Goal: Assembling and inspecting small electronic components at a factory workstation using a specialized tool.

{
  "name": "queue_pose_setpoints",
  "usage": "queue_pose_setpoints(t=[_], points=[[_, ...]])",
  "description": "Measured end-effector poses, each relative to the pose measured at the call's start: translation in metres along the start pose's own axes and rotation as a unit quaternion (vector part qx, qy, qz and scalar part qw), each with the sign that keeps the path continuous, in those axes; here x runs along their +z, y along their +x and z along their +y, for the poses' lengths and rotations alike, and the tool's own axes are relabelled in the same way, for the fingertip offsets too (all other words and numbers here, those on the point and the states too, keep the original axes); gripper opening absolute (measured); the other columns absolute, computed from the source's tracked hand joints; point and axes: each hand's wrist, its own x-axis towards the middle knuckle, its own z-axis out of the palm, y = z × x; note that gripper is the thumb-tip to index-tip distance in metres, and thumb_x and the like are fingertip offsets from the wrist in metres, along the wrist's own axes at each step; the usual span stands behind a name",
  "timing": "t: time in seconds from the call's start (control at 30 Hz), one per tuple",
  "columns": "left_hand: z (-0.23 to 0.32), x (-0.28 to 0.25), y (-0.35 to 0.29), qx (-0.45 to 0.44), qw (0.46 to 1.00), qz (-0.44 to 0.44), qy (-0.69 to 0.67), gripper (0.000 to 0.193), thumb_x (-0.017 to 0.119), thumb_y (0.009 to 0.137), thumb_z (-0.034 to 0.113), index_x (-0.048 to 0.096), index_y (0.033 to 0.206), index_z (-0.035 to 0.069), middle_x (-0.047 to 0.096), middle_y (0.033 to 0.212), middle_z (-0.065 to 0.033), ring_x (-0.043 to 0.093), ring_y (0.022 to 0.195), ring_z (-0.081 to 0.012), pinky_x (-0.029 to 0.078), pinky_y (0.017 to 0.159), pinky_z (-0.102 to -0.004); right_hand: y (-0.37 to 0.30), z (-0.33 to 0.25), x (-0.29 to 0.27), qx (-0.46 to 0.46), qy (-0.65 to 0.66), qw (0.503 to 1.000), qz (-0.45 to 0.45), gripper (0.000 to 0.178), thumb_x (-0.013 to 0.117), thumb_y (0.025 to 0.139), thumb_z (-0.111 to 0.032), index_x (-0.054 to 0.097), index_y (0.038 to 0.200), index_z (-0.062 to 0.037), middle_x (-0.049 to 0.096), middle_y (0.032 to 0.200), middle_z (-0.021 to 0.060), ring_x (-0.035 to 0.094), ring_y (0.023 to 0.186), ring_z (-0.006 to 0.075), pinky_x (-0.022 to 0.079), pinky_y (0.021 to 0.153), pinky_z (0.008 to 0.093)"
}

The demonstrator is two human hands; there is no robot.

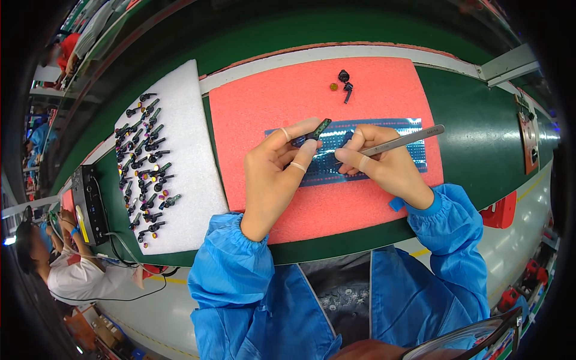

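My left hand (270, 174) pinches a small dark earbud part with a green circuit-board stem (323, 126), which points up and to the right. Steel tweezers (414, 137) are gripped by my right hand (390, 167), their wide end sticking out to the right. The tips are hard to make out among my fingers. Pale finger cots cover some fingertips of both hands. Beneath the hands lies a shiny blue sheet (414, 153) with rows of small marks, on a pink foam mat (240, 114). The two hands are close together but apart.
Many dark earbud parts (144, 162) lie on a white foam sheet (186, 126) at left. Two dark earbud pieces (347, 90) and a small yellowish round piece (333, 87) rest on the pink mat's far side. A black box (90, 204) stands far left, near another person (78, 273).
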Motion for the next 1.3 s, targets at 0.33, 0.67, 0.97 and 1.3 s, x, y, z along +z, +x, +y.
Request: queue_pose_setpoints(t=[0.33, 0.67, 0.97, 1.3], points=[[-0.014, -0.003, 0.003, 0.079, 0.997, 0.008, 0.016, 0.026, 0.057, 0.081, -0.001, 0.059, 0.107, 0.0, 0.061, 0.097, -0.0122, 0.062, 0.087, -0.0187, 0.051, 0.073, -0.0265, 0.002, -0.004, -0.003, 0.008, 0.07, 0.998, -0.002, 0.017, 0.063, 0.081, -0.013, 0.054, 0.07, -0.0034, 0.059, 0.067, 0.0063, 0.063, 0.068, 0.0137, 0.051, 0.063, 0.0226], [0.025, -0.045, -0.053, 0.166, 0.939, 0.155, 0.258, 0.02, 0.056, 0.08, 0.0, 0.055, 0.1, 0.002, 0.062, 0.091, -0.0125, 0.063, 0.081, -0.0231, 0.049, 0.072, -0.0291, 0.004, -0.006, -0.002, 0.029, 0.062, 0.997, -0.026, 0.016, 0.062, 0.081, -0.013, 0.055, 0.069, -0.0047, 0.059, 0.068, 0.005, 0.062, 0.069, 0.014, 0.051, 0.064, 0.023], [0.008, -0.141, -0.132, 0.032, 0.87, 0.256, 0.421, 0.019, 0.057, 0.08, 0.001, 0.057, 0.099, 0.002, 0.064, 0.086, -0.0104, 0.061, 0.071, -0.0172, 0.047, 0.062, -0.0265, 0.003, -0.006, -0.002, 0.005, 0.038, 0.999, -0.033, 0.014, 0.062, 0.081, -0.012, 0.056, 0.07, -0.0047, 0.06, 0.069, 0.0049, 0.062, 0.071, 0.014, 0.051, 0.065, 0.0228], [0.001, -0.148, -0.134, 0.062, 0.76, 0.289, 0.579, 0.018, 0.063, 0.076, 0.004, 0.062, 0.094, 0.005, 0.059, 0.087, -0.0079, 0.055, 0.067, -0.0194, 0.043, 0.059, -0.0281, -0.001, -0.003, 0.0, -0.001, 0.043, 0.999, -0.029, 0.013, 0.062, 0.081, -0.011, 0.056, 0.072, -0.004, 0.06, 0.07, 0.0054, 0.062, 0.071, 0.0141, 0.051, 0.064, 0.0232]])
